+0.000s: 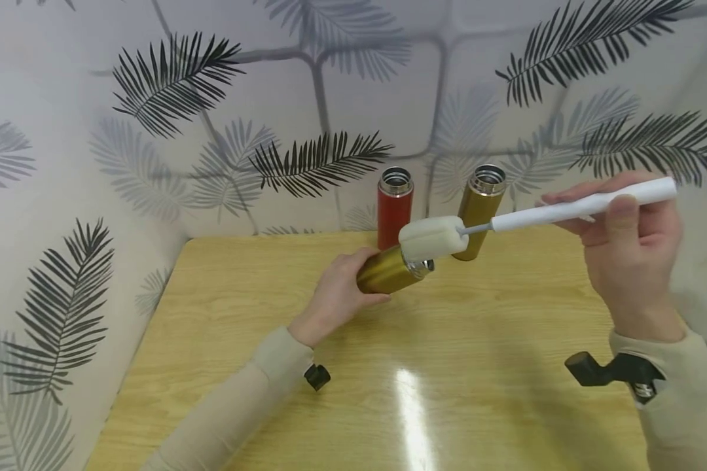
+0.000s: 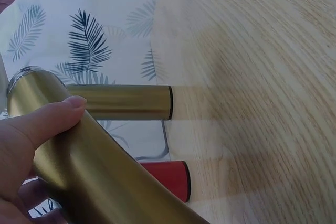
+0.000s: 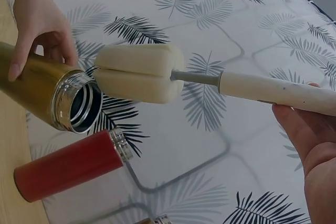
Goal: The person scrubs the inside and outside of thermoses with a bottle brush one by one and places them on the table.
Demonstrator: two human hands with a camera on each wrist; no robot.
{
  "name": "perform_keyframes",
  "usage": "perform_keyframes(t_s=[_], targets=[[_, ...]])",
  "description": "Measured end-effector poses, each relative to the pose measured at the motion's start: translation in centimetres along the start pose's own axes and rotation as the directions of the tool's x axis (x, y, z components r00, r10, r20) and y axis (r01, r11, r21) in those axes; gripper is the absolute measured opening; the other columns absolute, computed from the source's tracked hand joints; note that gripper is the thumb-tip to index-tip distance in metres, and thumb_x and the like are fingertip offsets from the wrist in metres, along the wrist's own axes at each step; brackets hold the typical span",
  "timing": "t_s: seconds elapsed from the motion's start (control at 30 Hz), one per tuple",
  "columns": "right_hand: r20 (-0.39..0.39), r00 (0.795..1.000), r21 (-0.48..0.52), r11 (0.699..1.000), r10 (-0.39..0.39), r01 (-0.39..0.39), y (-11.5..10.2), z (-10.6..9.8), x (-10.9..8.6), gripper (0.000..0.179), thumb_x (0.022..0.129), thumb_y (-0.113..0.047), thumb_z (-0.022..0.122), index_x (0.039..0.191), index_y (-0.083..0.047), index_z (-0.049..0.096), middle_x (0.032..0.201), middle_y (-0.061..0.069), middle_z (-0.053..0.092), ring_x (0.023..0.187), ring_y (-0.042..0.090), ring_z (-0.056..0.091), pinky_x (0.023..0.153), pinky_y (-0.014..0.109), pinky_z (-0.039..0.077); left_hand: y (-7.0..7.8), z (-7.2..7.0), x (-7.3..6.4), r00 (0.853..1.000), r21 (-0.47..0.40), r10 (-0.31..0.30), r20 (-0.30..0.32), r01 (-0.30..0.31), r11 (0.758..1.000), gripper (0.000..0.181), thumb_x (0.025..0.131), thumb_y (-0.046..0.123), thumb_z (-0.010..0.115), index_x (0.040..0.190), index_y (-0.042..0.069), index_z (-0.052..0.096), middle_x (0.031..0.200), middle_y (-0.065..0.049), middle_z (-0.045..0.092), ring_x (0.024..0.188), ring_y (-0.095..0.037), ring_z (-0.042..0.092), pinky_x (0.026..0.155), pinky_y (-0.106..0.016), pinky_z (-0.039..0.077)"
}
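My left hand (image 1: pixel 342 288) grips a gold thermos bottle (image 1: pixel 385 273) round its body, tilted with its lidless steel mouth (image 3: pixel 79 103) towards the right. In the left wrist view the thumb lies along the side of this gold bottle (image 2: pixel 100 150). My right hand (image 1: pixel 642 252) holds the white handle (image 1: pixel 583 206) of a bottle brush. Its cream sponge head (image 1: pixel 430 239) overlaps the bottle's mouth end in the head view. The right wrist view shows the sponge head (image 3: pixel 139 73) outside the bottle, close beside the mouth.
Behind the held bottle, a red thermos bottle (image 1: pixel 395 212) and a second gold one (image 1: pixel 477 209) stand upright and lidless near the back edge of the wooden table (image 1: pixel 259 261). A leaf-patterned wall covering (image 1: pixel 353 98) rises right behind the table.
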State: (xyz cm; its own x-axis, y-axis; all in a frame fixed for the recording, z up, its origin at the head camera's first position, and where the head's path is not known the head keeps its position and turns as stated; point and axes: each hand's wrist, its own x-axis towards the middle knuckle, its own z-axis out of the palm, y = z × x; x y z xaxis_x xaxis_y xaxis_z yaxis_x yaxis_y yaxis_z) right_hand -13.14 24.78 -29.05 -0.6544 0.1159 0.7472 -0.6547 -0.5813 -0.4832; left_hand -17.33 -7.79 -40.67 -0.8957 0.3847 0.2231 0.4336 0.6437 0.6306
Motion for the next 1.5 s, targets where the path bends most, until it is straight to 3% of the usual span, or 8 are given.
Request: perform_keyframes(t_s=[0.3,0.73,0.97,1.17,1.5], targets=[[0.048,0.998,-0.012,0.999,0.048,-0.047,1.3,0.1,-0.2,0.031,0.1,-0.004,0.065,0.105,0.02,0.046,0.099,0.036,0.068,0.098,0.045,0.072,0.089,0.046,0.061,0.3,0.2,-0.1,0.999,0.026,0.041,-0.01,-0.04,0.999,0.072,0.078,0.027,0.095,0.139,0.013,0.059,0.127,-0.008,0.07,0.108,-0.028,0.062,0.092,-0.047,0.052],[-0.01,1.0,-0.084,0.996,0.009,-0.01,2.5,-1.2,0.1,0.031,0.1,-0.004,0.066,0.108,0.019,0.046,0.099,0.033,0.067,0.094,0.042,0.073,0.083,0.041,0.063,0.4,0.4,-0.2,0.995,0.019,0.097,-0.024,-0.096,0.995,0.073,0.077,0.022,0.095,0.14,0.012,0.06,0.129,-0.009,0.07,0.111,-0.029,0.062,0.094,-0.048,0.053],[-0.036,0.999,-0.195,0.98,0.033,-0.039,2.8,-2.6,-0.2,0.026,0.103,-0.005,0.062,0.107,0.017,0.05,0.1,0.031,0.069,0.095,0.039,0.073,0.083,0.039,0.063,0.3,0.5,-0.2,0.997,-0.015,0.079,-0.014,-0.079,0.997,0.073,0.079,0.024,0.094,0.142,0.013,0.058,0.13,-0.009,0.069,0.112,-0.028,0.061,0.095,-0.048,0.052],[-0.043,0.997,-0.248,0.966,0.065,-0.074,3.3,-3.6,-0.9,0.018,0.104,-0.002,0.058,0.105,0.015,0.051,0.098,0.029,0.069,0.095,0.037,0.074,0.084,0.039,0.062,0.3,0.2,-0.2,0.996,-0.092,0.049,-0.076,-0.056,0.994,0.076,0.079,0.02,0.094,0.145,0.01,0.058,0.135,-0.009,0.068,0.117,-0.029,0.059,0.102,-0.049,0.049],[-0.013,0.994,-0.279,0.954,0.106,-0.105,3.1,-4.3,-1.1,0.016,0.106,-0.001,0.053,0.11,0.013,0.05,0.102,0.027,0.069,0.1,0.036,0.073,0.088,0.039,0.061,0.2,0.3,0.1,0.993,-0.061,0.056,-0.106,-0.063,0.996,0.086,0.08,0.024,0.093,0.153,0.008,0.051,0.146,-0.01,0.062,0.119,-0.03,0.061,0.104,-0.047,0.049]])
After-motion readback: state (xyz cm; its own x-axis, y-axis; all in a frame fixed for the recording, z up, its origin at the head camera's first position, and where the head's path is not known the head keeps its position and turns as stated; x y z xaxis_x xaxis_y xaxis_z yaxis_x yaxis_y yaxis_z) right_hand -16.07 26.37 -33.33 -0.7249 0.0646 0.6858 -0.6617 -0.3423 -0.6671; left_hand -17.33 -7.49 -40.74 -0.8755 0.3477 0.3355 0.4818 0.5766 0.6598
